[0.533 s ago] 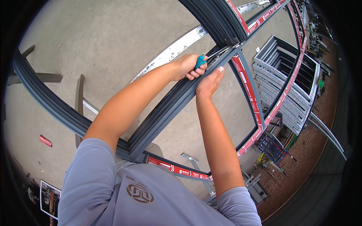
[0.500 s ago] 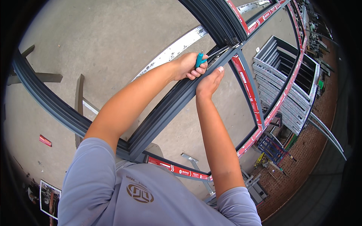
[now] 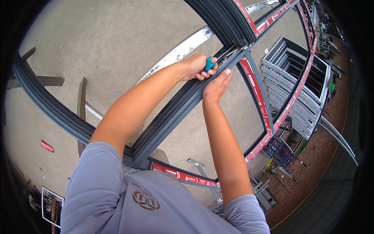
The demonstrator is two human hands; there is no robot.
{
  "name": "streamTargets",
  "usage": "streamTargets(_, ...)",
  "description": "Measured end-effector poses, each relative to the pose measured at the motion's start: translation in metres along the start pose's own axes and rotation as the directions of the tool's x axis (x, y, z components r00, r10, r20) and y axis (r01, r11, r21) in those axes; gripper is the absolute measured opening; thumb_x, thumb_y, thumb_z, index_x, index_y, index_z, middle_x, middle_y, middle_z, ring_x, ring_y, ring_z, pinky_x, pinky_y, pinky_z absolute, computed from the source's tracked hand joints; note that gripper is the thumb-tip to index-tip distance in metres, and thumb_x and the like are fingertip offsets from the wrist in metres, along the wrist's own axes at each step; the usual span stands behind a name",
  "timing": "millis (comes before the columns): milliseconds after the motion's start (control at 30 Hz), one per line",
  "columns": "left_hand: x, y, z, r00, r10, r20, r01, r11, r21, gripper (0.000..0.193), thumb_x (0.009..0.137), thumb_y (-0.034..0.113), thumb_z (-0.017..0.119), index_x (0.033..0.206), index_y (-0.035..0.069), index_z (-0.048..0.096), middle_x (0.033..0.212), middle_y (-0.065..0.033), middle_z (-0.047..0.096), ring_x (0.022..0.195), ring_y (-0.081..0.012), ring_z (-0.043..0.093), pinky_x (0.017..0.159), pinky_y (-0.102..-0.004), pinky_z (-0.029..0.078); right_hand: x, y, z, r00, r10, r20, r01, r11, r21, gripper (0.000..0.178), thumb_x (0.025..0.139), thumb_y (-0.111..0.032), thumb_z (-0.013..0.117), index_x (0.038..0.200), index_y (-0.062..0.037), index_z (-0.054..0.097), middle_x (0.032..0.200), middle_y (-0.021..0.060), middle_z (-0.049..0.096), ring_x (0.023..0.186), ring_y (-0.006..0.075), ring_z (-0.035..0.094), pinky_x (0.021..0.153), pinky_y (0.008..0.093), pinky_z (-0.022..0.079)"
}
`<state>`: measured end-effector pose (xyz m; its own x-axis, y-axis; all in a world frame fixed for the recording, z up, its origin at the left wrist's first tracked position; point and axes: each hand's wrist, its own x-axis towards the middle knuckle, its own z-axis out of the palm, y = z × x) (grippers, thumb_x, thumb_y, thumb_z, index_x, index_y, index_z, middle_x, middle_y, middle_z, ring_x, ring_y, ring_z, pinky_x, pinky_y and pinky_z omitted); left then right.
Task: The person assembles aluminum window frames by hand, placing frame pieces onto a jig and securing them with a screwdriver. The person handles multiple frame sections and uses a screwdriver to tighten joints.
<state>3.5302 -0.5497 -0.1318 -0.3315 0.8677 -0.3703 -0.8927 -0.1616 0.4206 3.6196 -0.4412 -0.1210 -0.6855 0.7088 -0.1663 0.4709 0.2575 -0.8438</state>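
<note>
A teal-handled hex key (image 3: 209,64) with a T-shaped grip is in my left hand (image 3: 198,67), whose fingers curl closed round the handle. Its thin metal shaft points up and right along the channel of a dark grey window frame (image 3: 167,124), toward a corner joint (image 3: 243,46). Where the tip ends is too small to tell. My right hand (image 3: 216,87) holds the outer edge of the same frame bar, just below my left hand. Its thumb lies along the bar; the other fingers are mostly hidden.
Red-and-white protective tape (image 3: 255,84) covers parts of the frame. Slatted metal frames (image 3: 294,82) are stacked on the right, beside a dark blue rack (image 3: 281,154). Dark support legs (image 3: 82,97) stand at the left, and a red piece (image 3: 46,146) lies on the floor.
The teal handle and my left hand have shifted slightly right, and the handle has turned a little in my grip. My right hand stays in place on the frame.
</note>
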Motion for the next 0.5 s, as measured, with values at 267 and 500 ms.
streamTargets(267, 0.009, 0.009, -0.015, 0.978, -0.094, 0.185, 0.132, 0.97, -0.205, 0.027, 0.11, 0.029, 0.044, 0.099, 0.007, 0.055, 0.078, 0.0006, 0.051, 0.069, -0.0101, 0.045, 0.053, -0.0235, 0.035, -0.004, -0.004, 0.001, 0.999, 0.026, -0.043, -0.028, 0.998, -0.047, 0.071, 0.11, -0.051, 0.03, 0.155, 0.0031, 0.035, 0.153, 0.0263, 0.045, 0.139, 0.0391, 0.047, 0.116, 0.0425, 0.034)
streamTargets(500, 0.02, 0.009, -0.016, 0.981, -0.148, 0.124, 0.17, 0.967, -0.189, 0.035, 0.11, 0.038, 0.048, 0.087, 0.013, 0.054, 0.066, 0.0042, 0.046, 0.06, -0.0087, 0.043, 0.047, -0.022, 0.03, -0.002, -0.005, 0.001, 0.999, -0.002, -0.044, -0.002, 0.995, -0.096, 0.071, 0.109, -0.051, 0.031, 0.155, 0.0035, 0.036, 0.154, 0.0261, 0.045, 0.142, 0.0394, 0.045, 0.117, 0.0425, 0.032)
